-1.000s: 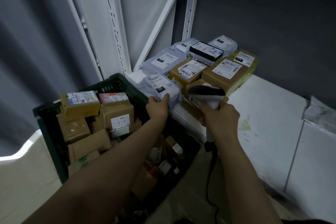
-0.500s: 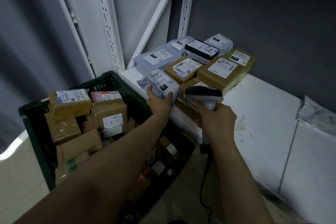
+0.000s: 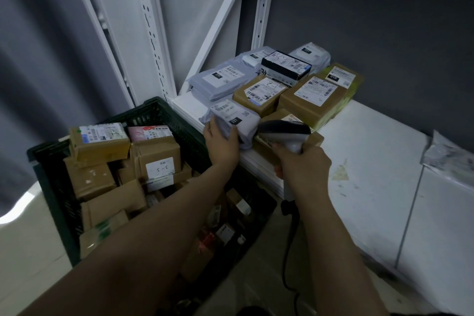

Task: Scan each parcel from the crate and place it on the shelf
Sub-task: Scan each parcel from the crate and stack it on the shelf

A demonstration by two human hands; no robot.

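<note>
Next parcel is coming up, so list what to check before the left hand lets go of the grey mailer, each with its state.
1. Grey mailer lying on the shelf: ok, it is at the front edge beside the brown boxes.
2. Mailer scanned: cannot tell.
3. Left hand free: not ok, it holds the mailer's near end.
4. Scanner secure: ok, the right hand grips its handle.
5. Bare shelf space: ok, to the right of the boxes.
6. Crate holds more parcels: ok, several show.
</note>
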